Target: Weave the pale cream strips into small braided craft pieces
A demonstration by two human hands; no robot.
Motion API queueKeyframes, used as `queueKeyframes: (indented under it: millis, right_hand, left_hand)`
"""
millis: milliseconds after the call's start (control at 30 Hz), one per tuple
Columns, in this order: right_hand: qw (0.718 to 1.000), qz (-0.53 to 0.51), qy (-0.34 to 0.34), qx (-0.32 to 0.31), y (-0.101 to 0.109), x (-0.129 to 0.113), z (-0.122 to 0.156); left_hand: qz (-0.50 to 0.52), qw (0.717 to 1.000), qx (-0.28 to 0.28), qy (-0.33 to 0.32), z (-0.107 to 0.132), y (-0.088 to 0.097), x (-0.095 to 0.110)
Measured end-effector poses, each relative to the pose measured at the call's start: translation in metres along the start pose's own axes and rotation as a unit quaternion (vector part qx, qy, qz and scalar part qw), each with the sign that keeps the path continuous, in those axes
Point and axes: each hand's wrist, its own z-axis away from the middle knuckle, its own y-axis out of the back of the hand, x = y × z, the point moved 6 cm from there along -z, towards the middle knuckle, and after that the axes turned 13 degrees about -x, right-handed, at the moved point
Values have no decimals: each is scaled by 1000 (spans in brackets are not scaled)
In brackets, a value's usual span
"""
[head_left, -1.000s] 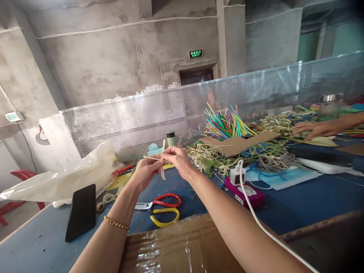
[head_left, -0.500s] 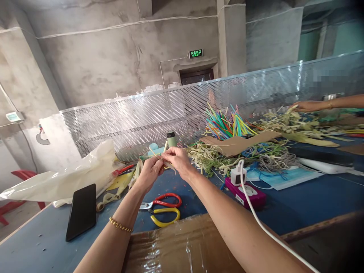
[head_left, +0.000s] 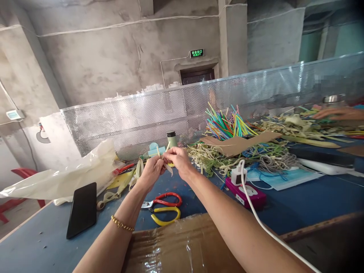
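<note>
Over the table, my left hand [head_left: 152, 172] and my right hand [head_left: 178, 160] meet, both with fingers pinched closed on pale plant-fibre strips [head_left: 158, 152]. Two thin ends stick up from between the fingers, and a flat piece hangs below them. The spot where the strips cross is hidden by my fingertips. Closer to me lies a pair of scissors [head_left: 166, 201] with one red and one yellow handle. To the left of my left hand are dried leaf strips [head_left: 139, 169]. A green bottle with a black lid [head_left: 171, 137] stands behind my hands.
A cardboard box [head_left: 182, 246] is under my forearms. On the left are a black phone [head_left: 82, 210] and a plastic bag [head_left: 62, 174]. To the right lie coloured pipe cleaners [head_left: 227, 123], a fibre heap [head_left: 210, 157], a purple box [head_left: 247, 191] with a white cable, and another person's hand [head_left: 332, 113].
The upright strip ends have shifted slightly between my fingers, and the hanging piece shows more. At the right, the other person's hand has moved away from the leaf pile, towards the right.
</note>
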Motion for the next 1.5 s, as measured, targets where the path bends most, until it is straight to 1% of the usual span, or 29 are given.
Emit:
queueKeyframes:
  millis: [100, 233, 367, 433, 533, 700, 767, 833, 900, 967, 1033, 1133, 1333, 1500]
  right_hand:
    - [1000, -11, -3, 16, 1, 2, 1]
    - [999, -34, -13, 7, 2, 3, 0]
    - [999, -36, -6, 8, 6, -1, -1]
    - [999, -30, -3, 12, 8, -2, -2]
    - [1000, -19, 2, 11, 7, -3, -2]
    - [999, 35, 20, -11, 5, -5, -3]
    - [997, 67, 17, -28, 6, -5, -3]
    - [993, 101, 4, -57, 7, -4, -5]
    - [987, 139, -3, -81, 7, -1, -6]
    - [980, 183, 4, -79, 9, 0, -7]
    - [974, 218, 14, -54, 13, -1, -8]
    - [975, 219, 13, -48, 15, -1, -8]
    - [979, 181, 5, -97, 12, 1, -7]
    - [968, 229, 32, -101, 16, -2, -8]
  left_hand:
    - [16, 1000, -2, 13, 0, 1, -4]
    - [69, 996, -50, 27, -1, 6, -9]
    - [130, 991, -28, 35, -1, 19, -13]
    - [130, 991, -19, 28, -1, 20, -12]
    - [104, 994, -16, 18, 0, 17, -8]
    - [85, 996, -39, -3, -2, 12, -6]
    - [97, 995, -25, -3, -3, 16, -10]
    - [112, 994, 0, -4, -4, 21, -13]
    - [124, 992, 15, -8, -4, 23, -15]
    - [134, 991, 13, -12, -4, 23, -16]
    - [138, 990, 9, -12, -3, 22, -16]
    - [144, 989, 15, -12, -2, 21, -14]
    - [148, 989, 14, 1, -1, 20, -13]
    - [131, 991, 21, -7, 0, 22, -12]
